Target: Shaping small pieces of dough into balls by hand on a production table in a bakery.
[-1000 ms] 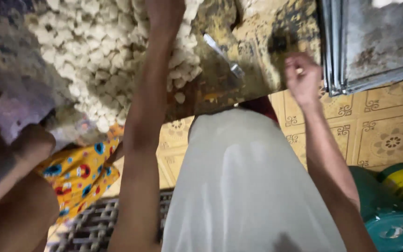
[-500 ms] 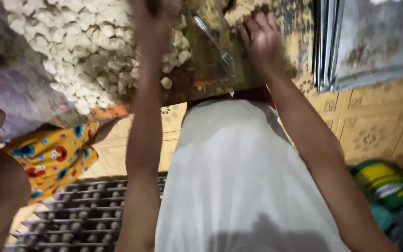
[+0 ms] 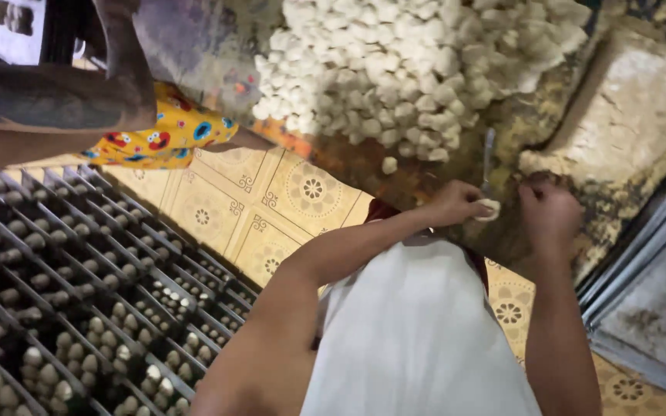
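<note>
Person's own body: both forearms bare, no sleeves, watch or rings visible on left hand (image 3: 456,204) or right hand (image 3: 550,212). Torso covered by a plain white garment (image 3: 418,339), smooth, unmarked. A dark red strip of cloth (image 3: 383,209) shows at its upper edge.

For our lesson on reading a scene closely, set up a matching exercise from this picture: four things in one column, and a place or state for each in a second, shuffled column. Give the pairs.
Things:
1. dough pile
2. dough piece
3. rack
4. knife

Places or states:
A. on the floor at lower left, its slots filled with small lumps
B. heaped on the table, top of the view
C. held in the left hand, close to the right hand
D. lying on the table just above the hands

Pairs: 1-B, 2-C, 3-A, 4-D
</note>
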